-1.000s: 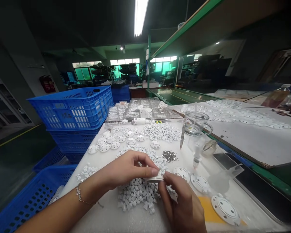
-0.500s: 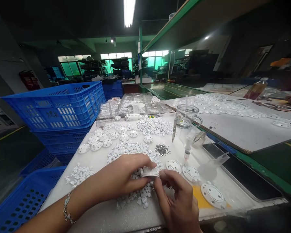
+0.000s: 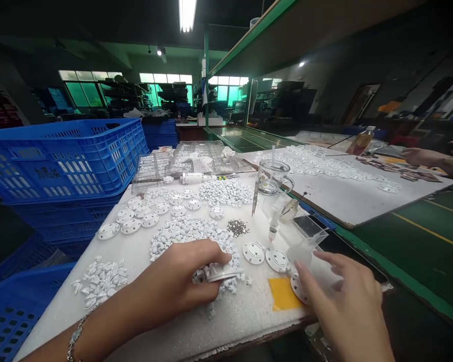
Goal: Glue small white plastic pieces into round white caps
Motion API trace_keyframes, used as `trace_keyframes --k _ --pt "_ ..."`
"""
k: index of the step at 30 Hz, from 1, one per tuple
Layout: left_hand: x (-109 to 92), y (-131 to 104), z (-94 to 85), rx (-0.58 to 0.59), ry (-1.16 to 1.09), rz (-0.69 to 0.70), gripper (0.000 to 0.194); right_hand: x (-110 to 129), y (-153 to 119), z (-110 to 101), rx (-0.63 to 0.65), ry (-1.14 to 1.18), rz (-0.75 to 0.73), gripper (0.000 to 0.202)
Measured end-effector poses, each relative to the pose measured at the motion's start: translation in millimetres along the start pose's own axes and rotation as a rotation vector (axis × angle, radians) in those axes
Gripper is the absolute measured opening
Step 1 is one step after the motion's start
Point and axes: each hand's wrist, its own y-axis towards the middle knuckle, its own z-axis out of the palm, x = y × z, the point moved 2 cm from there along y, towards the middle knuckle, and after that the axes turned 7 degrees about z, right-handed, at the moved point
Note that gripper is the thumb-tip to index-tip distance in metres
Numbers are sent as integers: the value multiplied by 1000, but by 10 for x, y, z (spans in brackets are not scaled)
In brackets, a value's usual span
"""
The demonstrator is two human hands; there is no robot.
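Over a heap of small white pieces, my left hand pinches a round white disc between thumb and fingers. My right hand is at the right, thumb and fingers spread, over a translucent bottle with a pointed spout; whether it touches the bottle is unclear. Its thumb partly covers another white disc beside a yellow square. Two more dotted discs lie between my hands. Small dark bits form a pile behind them.
A glass mug, tweezers, a syringe and a small glass jar stand at the right. Blue crates are stacked left. White discs lie at left. Another person's hand is over the far-right table.
My right hand has left the disc and moved right to the bottle, its fingers opening. My left hand still holds the disc. The view has turned right.
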Motion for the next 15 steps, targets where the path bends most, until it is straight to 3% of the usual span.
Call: trace_keyframes --k 4,8,12,15 --pt "-1 24 28 -29 -64 -74 14 -235 109 144 23 -117 23 63" --pt "39 32 18 -108 -254 -228 18 -16 105 162 -15 -13 48 58" --pt "113 51 13 -190 -702 -391 29 447 15 -24 -254 475 129 32" --pt "140 89 0 -268 -955 -427 29 771 -25 -103 -211 871 181 24"
